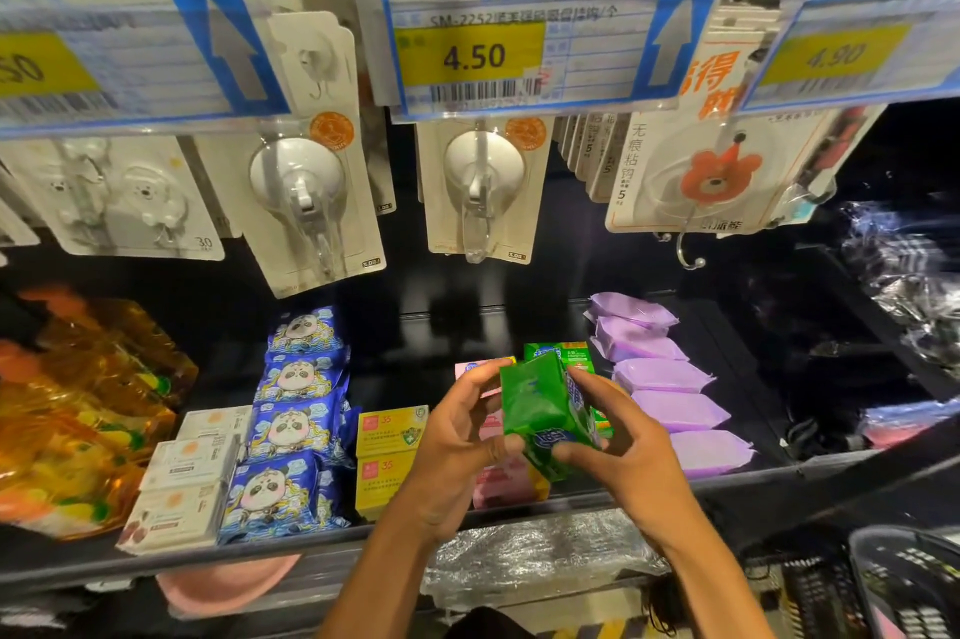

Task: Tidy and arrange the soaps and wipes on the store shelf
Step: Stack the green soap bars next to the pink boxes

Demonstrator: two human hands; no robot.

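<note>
So we're in the soap bit of the shelf (748, 480), and the step in hand looks like putting one stray bar back. We've got a green soap pack (535, 404) held up just above the shelf, over the pink soap packs (501, 482) and in front of the green soap boxes (566, 352) further back. Both hands are on it. The left hand (457, 435) has its grip curled round the left side, fingers at the top edge and thumb near the lower corner. The right hand (623, 441) pinches the right end the same way. Neither grip looks loose, and the pack is tilted, not lying flat. To the right is a tidy row of purple wipe packs (670, 409). To the left are the yellow soap boxes (387, 430) and the blue panda wipe packs (291, 430), which look fairly lined up already. Our guess is that the green one belongs in the green column between pink and purple. So the next move calls for turning it label-forward, squaring it to the row and lowering it in without shoving the pink stack. The slot looks narrow, so one hand probably has to let go first.
</note>
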